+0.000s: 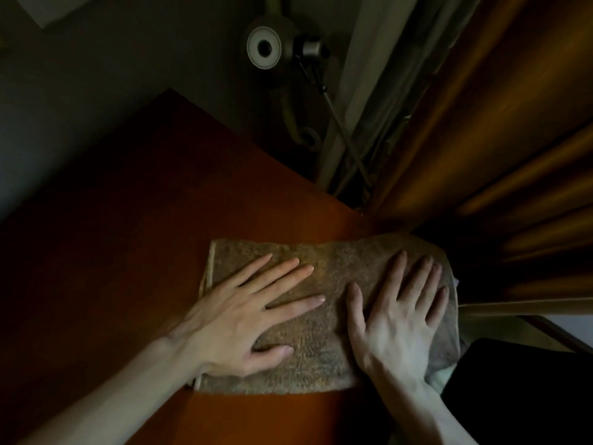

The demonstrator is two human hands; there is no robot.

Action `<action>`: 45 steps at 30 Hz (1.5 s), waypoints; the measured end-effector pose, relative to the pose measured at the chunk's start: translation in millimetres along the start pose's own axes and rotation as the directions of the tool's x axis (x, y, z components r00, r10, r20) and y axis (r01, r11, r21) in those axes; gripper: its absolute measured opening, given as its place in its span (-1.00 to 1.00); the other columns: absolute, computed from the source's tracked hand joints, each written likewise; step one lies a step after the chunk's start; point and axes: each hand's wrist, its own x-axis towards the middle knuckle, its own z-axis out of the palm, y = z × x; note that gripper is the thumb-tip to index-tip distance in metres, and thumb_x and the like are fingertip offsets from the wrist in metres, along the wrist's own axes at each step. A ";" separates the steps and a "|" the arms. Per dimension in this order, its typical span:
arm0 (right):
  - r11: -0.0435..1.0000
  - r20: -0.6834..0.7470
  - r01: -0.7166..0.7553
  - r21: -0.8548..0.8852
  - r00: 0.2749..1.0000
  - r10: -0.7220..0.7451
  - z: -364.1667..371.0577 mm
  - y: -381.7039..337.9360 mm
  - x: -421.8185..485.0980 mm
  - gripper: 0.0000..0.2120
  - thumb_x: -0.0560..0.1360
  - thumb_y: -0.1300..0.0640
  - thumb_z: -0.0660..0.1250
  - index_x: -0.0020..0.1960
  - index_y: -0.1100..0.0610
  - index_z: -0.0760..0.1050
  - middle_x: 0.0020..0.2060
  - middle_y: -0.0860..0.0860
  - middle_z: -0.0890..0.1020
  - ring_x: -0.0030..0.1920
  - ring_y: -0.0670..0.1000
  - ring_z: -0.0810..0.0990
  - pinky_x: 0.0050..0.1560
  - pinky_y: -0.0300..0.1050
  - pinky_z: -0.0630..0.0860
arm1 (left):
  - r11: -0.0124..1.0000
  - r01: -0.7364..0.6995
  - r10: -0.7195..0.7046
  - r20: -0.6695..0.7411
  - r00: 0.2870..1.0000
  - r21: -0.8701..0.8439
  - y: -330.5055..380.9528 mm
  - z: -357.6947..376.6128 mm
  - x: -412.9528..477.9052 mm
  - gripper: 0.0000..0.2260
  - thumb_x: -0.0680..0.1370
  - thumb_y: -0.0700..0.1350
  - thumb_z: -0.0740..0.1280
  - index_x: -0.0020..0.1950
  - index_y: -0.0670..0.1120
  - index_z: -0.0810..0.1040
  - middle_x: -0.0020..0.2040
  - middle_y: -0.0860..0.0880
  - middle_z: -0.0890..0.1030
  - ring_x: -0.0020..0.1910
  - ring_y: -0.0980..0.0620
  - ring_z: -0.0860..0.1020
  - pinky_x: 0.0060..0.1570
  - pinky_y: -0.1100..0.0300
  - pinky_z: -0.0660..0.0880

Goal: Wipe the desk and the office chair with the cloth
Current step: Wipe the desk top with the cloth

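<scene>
A brownish folded cloth lies flat on the reddish-brown desk, near the desk's right edge. My left hand presses flat on the cloth's left half, fingers spread. Flat on the right half rests my right hand, fingers apart, where the cloth droops over the desk edge. Neither hand grips the cloth; both palms lie on top of it. A dark shape at the lower right may be the office chair; I cannot tell in the dim light.
A floor lamp with a thin stand rises behind the desk's far edge. Orange-brown curtains hang at the right, with a pale sheer curtain beside them. A dark wall fills the upper left. The room is dim.
</scene>
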 end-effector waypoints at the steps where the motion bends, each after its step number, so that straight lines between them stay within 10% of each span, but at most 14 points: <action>1: 1.000 -0.003 0.007 0.004 1.000 -0.007 1.2 0.2 1.7 -0.11 0.59 -0.37 -0.09 0.68 0.24 0.04 0.62 0.37 0.07 0.66 0.32 -0.03 0.62 0.35 -0.03 | 1.000 0.008 -0.008 -0.014 1.000 -0.014 0.0 0.7 -0.4 -0.29 0.62 0.32 0.19 0.70 0.17 0.02 0.72 -0.05 -0.04 0.69 -0.04 -0.04 0.60 -0.14 -0.02; 45: 0.823 0.060 0.568 0.027 0.820 -0.569 21.2 -323.2 184.8 -0.14 0.58 -0.40 -0.15 0.70 0.12 -0.05 0.67 0.24 0.02 0.68 0.20 -0.09 0.63 0.26 -0.07 | 0.797 0.600 -0.603 -0.128 0.787 -0.068 -234.4 -34.3 -98.5 -0.40 0.65 0.36 -0.06 0.68 0.26 -0.06 0.72 0.04 -0.04 0.69 0.02 -0.10 0.63 -0.12 -0.03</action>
